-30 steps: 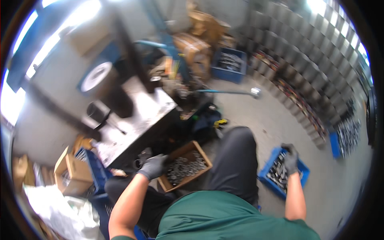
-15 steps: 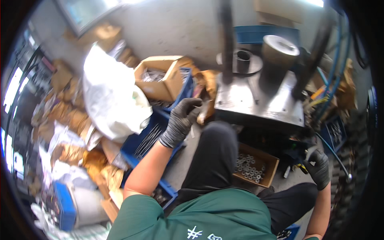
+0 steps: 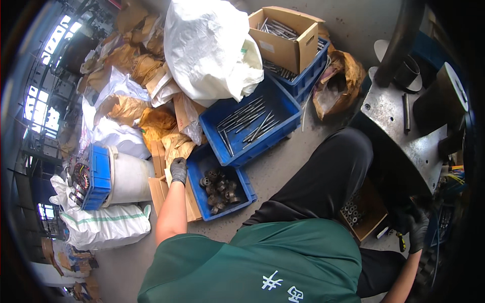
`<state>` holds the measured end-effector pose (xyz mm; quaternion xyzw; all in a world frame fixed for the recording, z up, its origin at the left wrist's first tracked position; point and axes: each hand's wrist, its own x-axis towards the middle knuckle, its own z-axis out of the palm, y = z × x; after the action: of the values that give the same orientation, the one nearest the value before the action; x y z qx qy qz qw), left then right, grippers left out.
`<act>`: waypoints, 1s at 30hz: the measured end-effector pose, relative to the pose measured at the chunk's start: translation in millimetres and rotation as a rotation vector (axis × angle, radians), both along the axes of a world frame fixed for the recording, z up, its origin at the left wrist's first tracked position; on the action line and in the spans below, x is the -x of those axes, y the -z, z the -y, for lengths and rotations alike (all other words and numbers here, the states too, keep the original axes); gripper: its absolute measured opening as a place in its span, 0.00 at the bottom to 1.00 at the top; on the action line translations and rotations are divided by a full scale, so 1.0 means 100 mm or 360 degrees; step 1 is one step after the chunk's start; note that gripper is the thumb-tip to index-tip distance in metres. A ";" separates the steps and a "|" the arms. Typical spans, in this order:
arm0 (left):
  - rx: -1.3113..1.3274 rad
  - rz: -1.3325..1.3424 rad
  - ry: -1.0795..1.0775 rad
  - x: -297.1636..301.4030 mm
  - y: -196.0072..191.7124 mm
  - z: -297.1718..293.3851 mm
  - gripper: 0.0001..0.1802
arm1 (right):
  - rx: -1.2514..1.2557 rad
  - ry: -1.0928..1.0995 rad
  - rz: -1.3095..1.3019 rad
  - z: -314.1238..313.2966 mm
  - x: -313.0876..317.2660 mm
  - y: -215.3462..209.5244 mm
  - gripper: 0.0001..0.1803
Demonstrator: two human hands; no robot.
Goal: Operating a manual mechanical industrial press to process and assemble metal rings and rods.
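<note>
My left hand (image 3: 179, 170), in a grey glove, is curled closed over the meeting edges of an open cardboard box (image 3: 191, 203) and a blue bin (image 3: 230, 211); whatever its fingers hold, if anything, is hidden. Dark, round metal parts (image 3: 220, 189) lie heaped in that bin. A larger blue bin (image 3: 218, 151) beyond it contains several thin steel rods (image 3: 245, 121). Far to the right, my gloved right hand (image 3: 418, 233) is beside the dark underside of a machine with a steel top plate (image 3: 404, 136). Shadow obscures its fingers.
A bulging white sack (image 3: 212, 50) leans over the larger bin. Behind stands a cardboard box of rods (image 3: 283, 48) on another blue bin (image 3: 310, 76). An open brown paper bag (image 3: 348, 81) sits near the machine. Below it, a box of small rings (image 3: 371, 222) is by my knee.
My view has swung left. My left hand has moved from near my knee to the cardboard box and nearer blue bin, its fingers now curled tighter. My right hand stays beside the machine.
</note>
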<state>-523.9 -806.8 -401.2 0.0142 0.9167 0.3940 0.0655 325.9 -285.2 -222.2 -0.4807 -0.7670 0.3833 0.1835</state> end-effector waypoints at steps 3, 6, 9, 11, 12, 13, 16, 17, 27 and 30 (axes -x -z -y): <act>0.0479 -0.0054 -0.0001 -0.23 0.33 0.48 0.11 | 0.0039 0.0018 0.0148 -0.07 0.00 0.08 0.21; 0.0741 0.0040 0.0139 -0.53 0.55 0.47 0.13 | 0.0112 0.0151 0.0176 -0.08 -0.21 0.29 0.19; 0.0898 0.0188 0.0188 -0.72 0.72 0.48 0.17 | 0.0127 0.0149 0.0171 -0.13 -0.36 0.45 0.19; 0.0905 0.0274 0.0242 -0.83 0.76 0.32 0.17 | 0.0143 0.0160 0.0203 -0.12 -0.45 0.47 0.19; 0.0920 0.0338 0.0286 -0.85 0.80 0.33 0.17 | 0.0222 0.0242 0.0139 -0.13 -0.51 0.51 0.18; 0.0756 0.0364 0.0320 -0.88 0.85 0.34 0.18 | 0.0300 0.0324 0.0074 -0.14 -0.57 0.54 0.17; 0.0877 0.0141 0.0702 -0.96 0.99 0.37 0.19 | 0.0512 0.0377 0.0025 -0.19 -0.56 0.58 0.13; 0.1047 -0.0023 0.0963 -1.07 0.97 0.19 0.20 | 0.0498 0.0405 0.0050 -0.15 -0.61 0.52 0.13; 0.1603 0.0787 0.1169 -1.73 0.77 -0.64 0.47 | 0.0172 0.0232 0.0068 -0.12 -0.73 0.67 0.10; 0.1853 0.0595 0.1268 -1.96 0.96 -0.74 0.52 | 0.0214 0.0266 0.0178 -0.09 -0.86 0.58 0.12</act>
<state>-327.7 -733.2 -496.9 0.2420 0.8764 -0.2153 0.3563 411.5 -276.1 -280.0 -0.5748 -0.7058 0.3899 0.1392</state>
